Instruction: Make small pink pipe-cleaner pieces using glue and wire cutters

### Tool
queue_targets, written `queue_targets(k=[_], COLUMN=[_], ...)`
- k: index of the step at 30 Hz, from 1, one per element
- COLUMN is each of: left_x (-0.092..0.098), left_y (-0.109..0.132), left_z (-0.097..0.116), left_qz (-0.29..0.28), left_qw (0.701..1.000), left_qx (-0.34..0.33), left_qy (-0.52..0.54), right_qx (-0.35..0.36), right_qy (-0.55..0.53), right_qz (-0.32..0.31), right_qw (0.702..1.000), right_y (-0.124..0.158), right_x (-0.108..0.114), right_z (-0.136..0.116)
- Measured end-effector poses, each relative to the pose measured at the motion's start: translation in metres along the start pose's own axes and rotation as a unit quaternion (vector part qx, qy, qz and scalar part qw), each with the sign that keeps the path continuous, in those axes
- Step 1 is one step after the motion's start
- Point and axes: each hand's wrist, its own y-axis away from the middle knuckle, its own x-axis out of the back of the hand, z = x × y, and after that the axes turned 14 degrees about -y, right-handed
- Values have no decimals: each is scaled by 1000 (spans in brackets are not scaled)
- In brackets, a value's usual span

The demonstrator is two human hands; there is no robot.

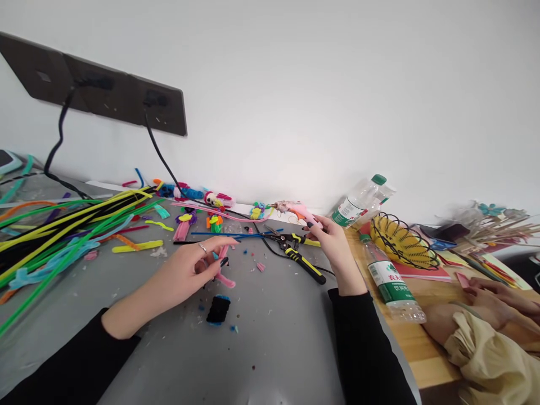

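Observation:
Between the thumb and fingers of my left hand (pixel 185 273) is a short pink pipe cleaner piece (pixel 226 281), its end curling below the fingertips. My right hand (pixel 333 247) is closed around a pink hot glue gun (pixel 291 208), whose stained nozzle points left near the wall. Just below my left hand, a black fuzzy square with blue edges (pixel 218 309) lies on the grey table (pixel 270 354). Yellow-and-black wire strippers (pixel 300 259) lie between my hands, their jaws pointing up and left. Small pipe cleaner figures (pixel 183 222) stand or lie along the back.
A bundle of coloured pipe cleaners (pixel 80 225) spreads over the left side. Black cables (pixel 154 146) run down from the wall sockets (pixel 101 84). To the right are plastic bottles (pixel 390 284), a yellow wire basket (pixel 399 244) and another person's hands (pixel 493 301) over a wooden table (pixel 426 357).

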Motion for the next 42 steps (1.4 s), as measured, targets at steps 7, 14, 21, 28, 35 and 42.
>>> queue_targets(k=[7, 14, 21, 28, 35, 42], left_x=[-1, -3, -6, -6, -1, 18], left_y=[-3, -13, -27, -29, -25, -43], left_z=[-1, 6, 18, 18, 19, 16], left_qz=[65, 78, 127, 159, 140, 177], left_qw=[998, 994, 989, 981, 984, 967], left_qx=[18, 80, 72, 102, 110, 129], left_qy=[-18, 13, 24, 31, 5, -129], right_qx=[11, 3, 13, 12, -12, -36], right_qy=[15, -131, -141, -120, -156, -255], right_qz=[-31, -86, -132, -162, -155, -121], right_qw=[999, 988, 981, 979, 976, 959], right_y=[2, 12, 25, 31, 30, 24], right_x=[-12, -30, -46, -51, -50, -48], right_z=[4, -3, -6, -10, -10, -11])
